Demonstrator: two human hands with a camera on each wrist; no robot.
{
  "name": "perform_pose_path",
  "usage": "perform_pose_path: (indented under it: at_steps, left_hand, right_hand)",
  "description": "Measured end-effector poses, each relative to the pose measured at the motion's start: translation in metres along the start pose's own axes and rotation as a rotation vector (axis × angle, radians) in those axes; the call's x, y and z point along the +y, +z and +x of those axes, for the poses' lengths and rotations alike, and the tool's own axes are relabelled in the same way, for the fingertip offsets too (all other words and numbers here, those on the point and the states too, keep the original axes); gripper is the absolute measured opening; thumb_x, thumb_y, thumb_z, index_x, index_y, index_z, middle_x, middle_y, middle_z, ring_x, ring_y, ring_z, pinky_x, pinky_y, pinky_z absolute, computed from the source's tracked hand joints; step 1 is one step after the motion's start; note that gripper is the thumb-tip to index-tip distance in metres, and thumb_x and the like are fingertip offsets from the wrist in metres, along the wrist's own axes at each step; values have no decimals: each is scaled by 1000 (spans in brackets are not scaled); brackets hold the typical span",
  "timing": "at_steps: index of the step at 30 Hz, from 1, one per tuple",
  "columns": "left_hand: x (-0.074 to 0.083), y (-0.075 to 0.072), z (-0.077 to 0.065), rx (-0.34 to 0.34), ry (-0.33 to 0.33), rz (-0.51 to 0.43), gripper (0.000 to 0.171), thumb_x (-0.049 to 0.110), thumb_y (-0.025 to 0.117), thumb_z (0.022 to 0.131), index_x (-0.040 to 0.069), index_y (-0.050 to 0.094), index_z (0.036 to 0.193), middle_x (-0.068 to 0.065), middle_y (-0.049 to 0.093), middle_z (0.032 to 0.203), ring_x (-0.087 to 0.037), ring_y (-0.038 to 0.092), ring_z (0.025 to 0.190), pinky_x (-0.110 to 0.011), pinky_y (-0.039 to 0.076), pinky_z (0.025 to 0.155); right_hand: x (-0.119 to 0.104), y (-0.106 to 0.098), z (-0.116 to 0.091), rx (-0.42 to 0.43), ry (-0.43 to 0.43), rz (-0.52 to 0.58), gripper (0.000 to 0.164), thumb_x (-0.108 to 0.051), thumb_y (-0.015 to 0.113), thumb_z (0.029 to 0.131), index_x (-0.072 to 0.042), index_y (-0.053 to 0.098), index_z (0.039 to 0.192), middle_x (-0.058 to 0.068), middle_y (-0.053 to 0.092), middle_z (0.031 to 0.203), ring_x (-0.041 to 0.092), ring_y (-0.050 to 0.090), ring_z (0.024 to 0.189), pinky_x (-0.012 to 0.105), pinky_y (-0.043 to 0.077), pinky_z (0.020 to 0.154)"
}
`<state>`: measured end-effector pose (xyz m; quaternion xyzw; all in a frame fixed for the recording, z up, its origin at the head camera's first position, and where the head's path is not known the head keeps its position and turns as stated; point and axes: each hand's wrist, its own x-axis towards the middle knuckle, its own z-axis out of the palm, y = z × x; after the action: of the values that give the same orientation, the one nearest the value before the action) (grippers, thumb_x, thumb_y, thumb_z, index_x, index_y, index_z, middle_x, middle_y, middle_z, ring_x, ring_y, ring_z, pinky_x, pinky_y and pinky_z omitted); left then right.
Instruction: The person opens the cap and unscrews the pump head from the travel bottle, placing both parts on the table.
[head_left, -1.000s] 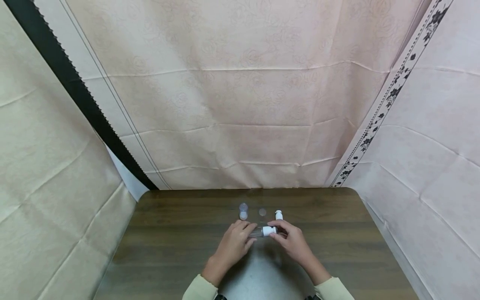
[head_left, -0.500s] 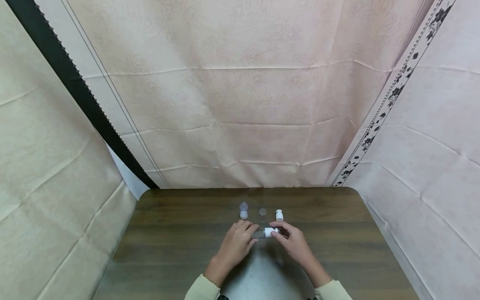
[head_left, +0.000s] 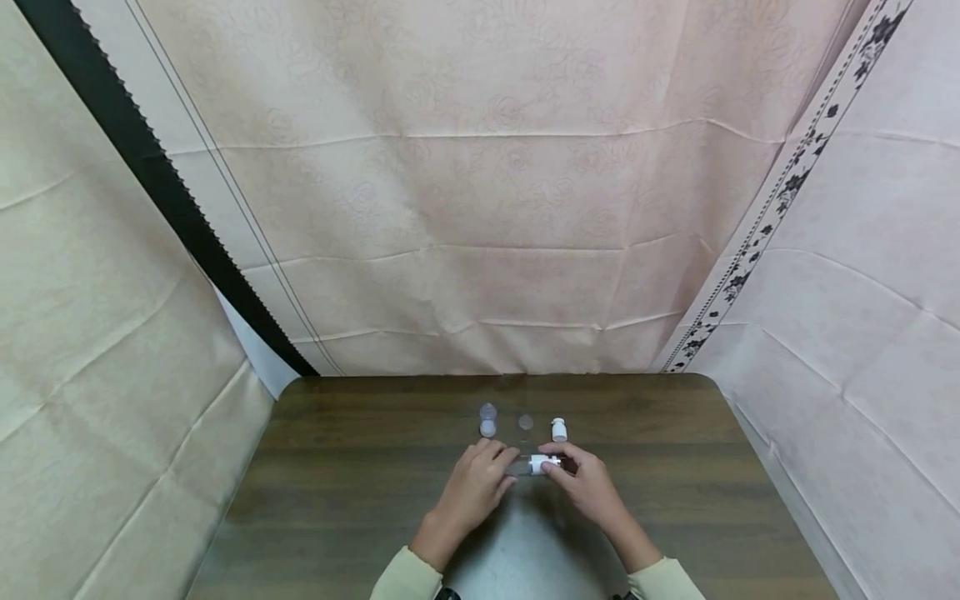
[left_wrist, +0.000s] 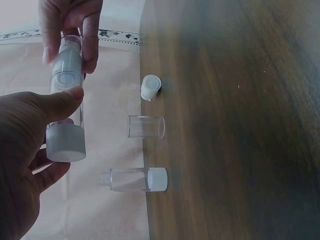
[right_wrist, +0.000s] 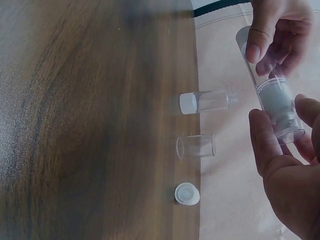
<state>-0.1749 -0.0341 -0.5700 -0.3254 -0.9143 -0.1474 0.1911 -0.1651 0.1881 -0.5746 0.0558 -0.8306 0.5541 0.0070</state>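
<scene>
Held lengthwise between both hands is a clear cylindrical bottle with a white base. My left hand grips it near the base, with the thumb along the clear wall. At the other end, my right hand pinches a white pump top under a clear cover. How far the pump top sits in the bottle I cannot tell. Behind the hands, on the table, lie a second clear bottle with a white base, a clear cap and a white pump head.
The brown wooden table has rounded far corners. A pale cloth hangs just past its far edge, and further cloths hang at both sides. The loose parts stand in a row near the far edge.
The held bottle and the white pump top have shifted slightly to the right with my hands. Both grips look the same, and the parts on the table stay put.
</scene>
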Motion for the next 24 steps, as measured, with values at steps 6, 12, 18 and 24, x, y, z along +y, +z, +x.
perform_pose_path:
  at_steps: [6,12,18,24]
  left_hand:
    - [-1,0,0,8,13,11,39,33,86,85,17,73,118,5,70,106,-10,62,94,-27,54,80]
    - [1,0,1,24,26,17,41,30,89,82,16,74,117,4,71,104,-11,63,92,-28,55,78]
    - [2,0,0,12,20,21,40,30,89,83,16,75,117,4,71,103,-11,62,90,-28,55,77]
    - [0,-2,0,5,22,-5,38,32,87,84,17,75,118,5,71,105,-9,62,91,-25,55,79]
  right_hand:
    - [-3,-1,-1,6,-1,-16,18,-14,78,92,-15,76,110,6,74,107,8,64,87,21,54,75]
    - [-4,-1,-2,3,10,-17,17,-15,78,92,-16,76,109,6,74,106,9,63,86,21,53,73]
    - [-3,0,-1,3,1,-29,18,-16,80,90,-13,76,108,5,73,100,8,61,82,21,51,70]
    - [0,-1,0,5,-26,-44,20,-14,81,89,-12,77,109,3,73,99,6,61,80,21,52,70]
